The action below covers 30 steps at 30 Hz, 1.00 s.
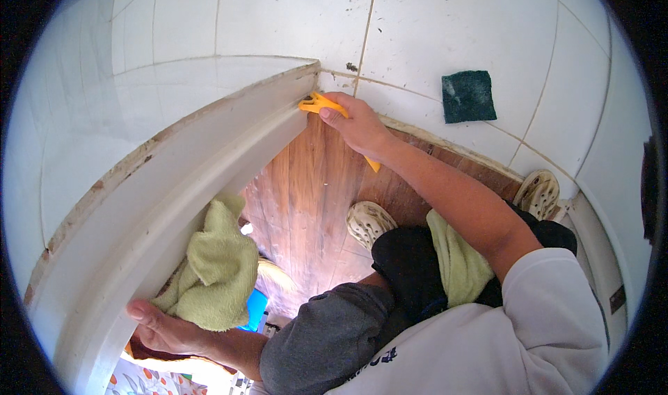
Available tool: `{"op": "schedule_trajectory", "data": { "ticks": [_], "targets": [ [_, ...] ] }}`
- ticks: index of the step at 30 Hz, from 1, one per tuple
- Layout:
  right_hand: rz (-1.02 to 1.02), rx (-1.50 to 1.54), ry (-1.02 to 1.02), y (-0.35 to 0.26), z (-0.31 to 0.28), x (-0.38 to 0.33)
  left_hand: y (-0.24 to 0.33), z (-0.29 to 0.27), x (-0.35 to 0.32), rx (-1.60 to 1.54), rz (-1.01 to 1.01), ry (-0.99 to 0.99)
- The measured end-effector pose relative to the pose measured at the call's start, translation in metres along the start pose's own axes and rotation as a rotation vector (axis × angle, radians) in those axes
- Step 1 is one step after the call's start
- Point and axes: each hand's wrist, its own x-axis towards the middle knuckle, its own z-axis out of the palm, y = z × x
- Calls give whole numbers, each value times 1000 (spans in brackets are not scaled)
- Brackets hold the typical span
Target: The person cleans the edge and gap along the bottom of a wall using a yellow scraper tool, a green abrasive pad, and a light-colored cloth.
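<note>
My right hand (358,123) grips a yellow plastic scraper (316,104), whose tip is pressed into the corner where the white ledge (174,179) meets the tiled wall. My left hand (163,329) rests on the ledge's lower edge and holds a light green cloth (219,263) against it. The ledge's top seam shows brown grime along the tiles.
A dark green scouring pad (468,96) sticks to the white wall tiles (452,33) at the upper right. Below lie a wooden floor (313,200), my two pale clogs (369,222), another green cloth (456,263) on my lap and a blue object (256,310).
</note>
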Motion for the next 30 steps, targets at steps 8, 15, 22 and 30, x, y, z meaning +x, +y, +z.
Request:
{"op": "schedule_trajectory", "data": {
  "ticks": [8, 15, 22, 30],
  "targets": [
    [-33, 14, 10, 6, 0, 7, 4, -1, -1, -17, 40, 10],
    [97, 67, -123, -7, -10, 4, 5, 0, -1, 114, 44, 71],
    [11, 108, -130, -9, -10, 0, 13, 2, -4, 169, 49, 114],
    [-9, 206, -177, -19, -18, -8, -7, -14, 6, 212, 139, 35]
  ]
}}
